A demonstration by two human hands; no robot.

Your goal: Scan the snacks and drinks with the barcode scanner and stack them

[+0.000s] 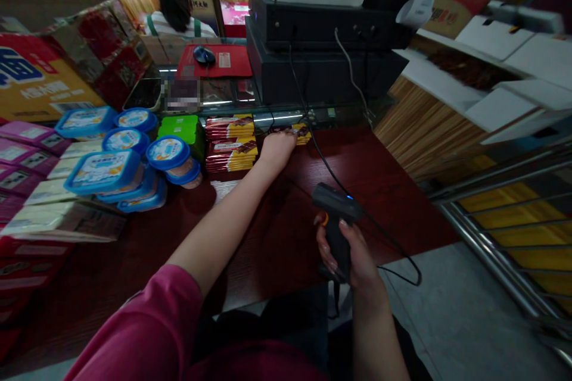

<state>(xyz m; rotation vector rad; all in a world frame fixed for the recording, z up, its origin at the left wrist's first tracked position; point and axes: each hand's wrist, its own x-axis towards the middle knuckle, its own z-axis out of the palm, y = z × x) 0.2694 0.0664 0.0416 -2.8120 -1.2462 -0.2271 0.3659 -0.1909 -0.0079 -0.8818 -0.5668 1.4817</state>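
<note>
My right hand [346, 250] is wrapped round the grip of a dark barcode scanner [337, 208] with an orange trigger; a small blue light glows on its rear. Stretched out across the dark red table, my left hand [279, 147] is closed over a small stack of red-and-yellow snack packets [302, 133]. Its fingertips are mostly hidden behind the hand. Just left of it lie two rows of similar red-and-yellow packets [230, 155]. Beside those are a green box [181, 128] and several blue-lidded tubs [167, 152], some stacked.
Pale cartons [67, 220] and purple boxes [27, 155] line the left side. A large open cardboard box [44, 71] stands behind. A black cash drawer [322, 68] sits at the back, cables trailing forward. A metal rack [491, 268] is right. A person [172, 3] is beyond the counter.
</note>
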